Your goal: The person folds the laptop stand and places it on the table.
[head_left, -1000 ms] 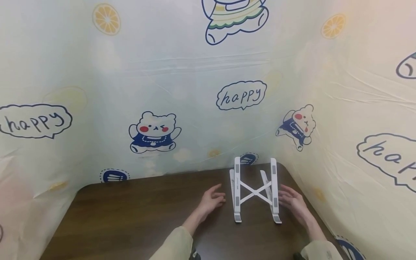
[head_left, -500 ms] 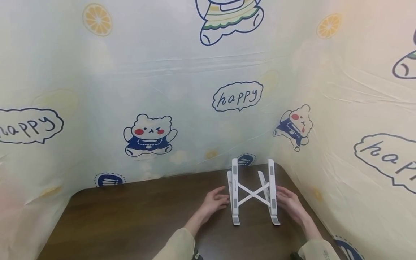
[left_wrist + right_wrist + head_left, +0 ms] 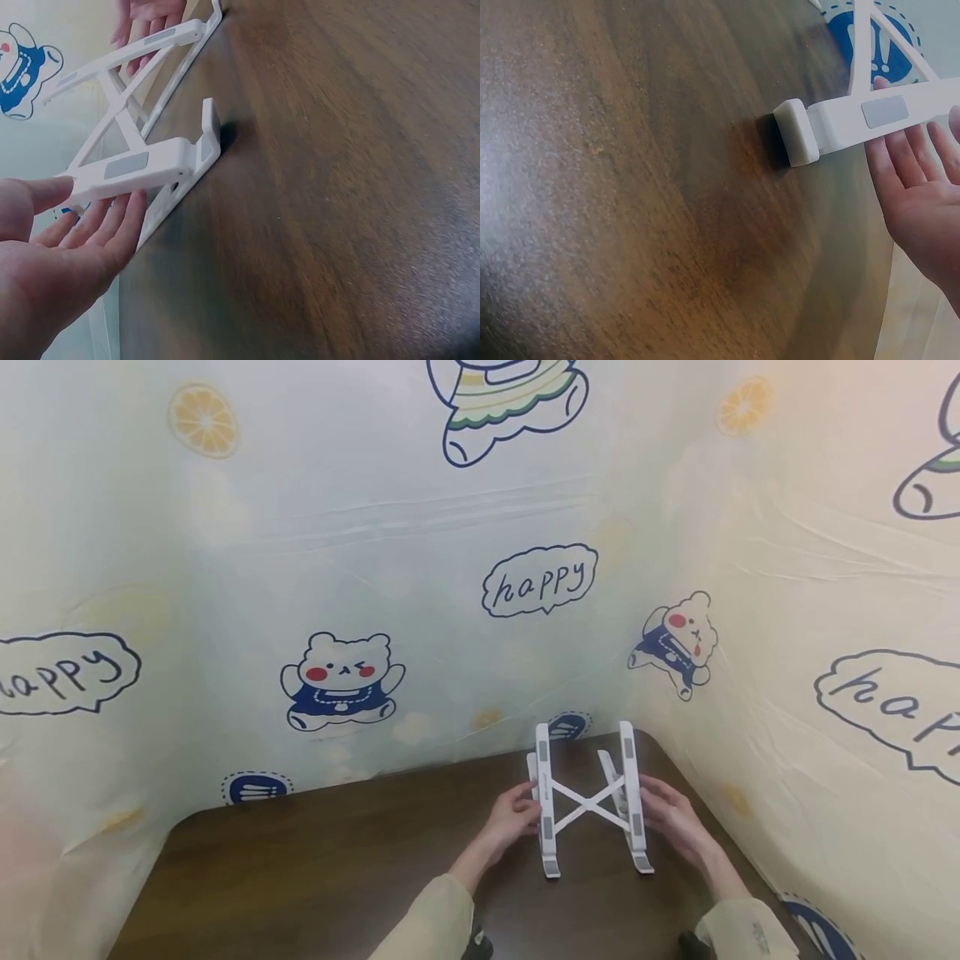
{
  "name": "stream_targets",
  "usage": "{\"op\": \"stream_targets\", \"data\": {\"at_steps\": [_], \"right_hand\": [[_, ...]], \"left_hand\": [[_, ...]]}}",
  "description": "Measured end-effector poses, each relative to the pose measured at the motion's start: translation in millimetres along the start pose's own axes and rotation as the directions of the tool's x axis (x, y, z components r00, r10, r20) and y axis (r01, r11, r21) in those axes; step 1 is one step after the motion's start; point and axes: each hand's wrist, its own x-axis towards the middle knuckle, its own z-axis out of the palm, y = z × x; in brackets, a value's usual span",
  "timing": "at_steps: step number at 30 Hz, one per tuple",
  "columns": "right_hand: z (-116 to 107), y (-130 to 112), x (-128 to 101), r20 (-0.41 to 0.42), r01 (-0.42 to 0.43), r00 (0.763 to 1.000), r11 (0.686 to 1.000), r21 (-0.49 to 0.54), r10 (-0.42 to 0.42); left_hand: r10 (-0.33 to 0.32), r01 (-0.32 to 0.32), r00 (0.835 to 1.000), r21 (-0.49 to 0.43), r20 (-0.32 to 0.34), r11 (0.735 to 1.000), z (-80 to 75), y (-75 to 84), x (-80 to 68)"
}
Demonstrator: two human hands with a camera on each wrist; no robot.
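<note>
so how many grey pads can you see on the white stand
4 in the head view: two on the white folding plastic stand's left rail, two on its right rail. Others may be hidden.

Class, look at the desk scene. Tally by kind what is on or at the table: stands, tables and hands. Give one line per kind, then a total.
White folding stand: 1
Brown wooden table: 1
Hands: 2, the left hand and the right hand, one at each side rail of the stand
Total: 4
</note>
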Motion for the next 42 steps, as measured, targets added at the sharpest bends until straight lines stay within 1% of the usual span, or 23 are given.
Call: {"op": "stream_targets", "data": {"at_steps": [3,6,12,18,22,27,32,38,42], "right_hand": [[-1,0,4,0.008,0.026,1.000,1.000,-0.006,-0.026],[-3,0,7,0.036,0.040,0.999,0.998,-0.037,-0.039],[-9,-1,10,0.040,0.035,0.999,0.997,-0.065,-0.033],[-11,-9,13,0.055,0.065,0.997,0.995,-0.074,-0.061],[-8,-9,14,0.067,0.062,0.996,0.995,-0.077,-0.057],[-7,-7,12,0.064,0.057,0.997,0.995,-0.080,-0.052],[-6,-6,10,0.073,0.063,0.996,0.994,-0.090,-0.056],[-5,-8,10,0.097,0.062,0.994,0.994,-0.089,-0.053],[-1,-5,8,0.121,0.074,0.991,0.993,-0.092,-0.063]], "left_hand": [[0.012,-0.013,1.000,-0.008,-0.029,1.000,0.0,4.9,4.0],[0.027,-0.028,0.998,-0.018,-0.052,0.999,-0.7,7.5,8.5],[0.036,-0.039,0.997,-0.038,-0.065,0.999,3.1,4.5,16.2],[0.034,-0.035,0.994,-0.015,-0.102,0.999,7.7,3.8,19.8],[0.032,-0.033,0.991,-0.008,-0.128,0.999,7.3,6.1,19.1],[0.035,-0.037,0.991,-0.016,-0.126,0.999,7.0,6.4,18.9],[0.064,-0.065,0.990,-0.002,-0.128,0.998,6.2,6.6,17.5],[0.124,-0.121,0.982,0.030,-0.142,0.992,5.0,7.9,14.5],[0.122,-0.118,0.981,0.034,-0.148,0.992,1.5,7.9,8.7]]}}
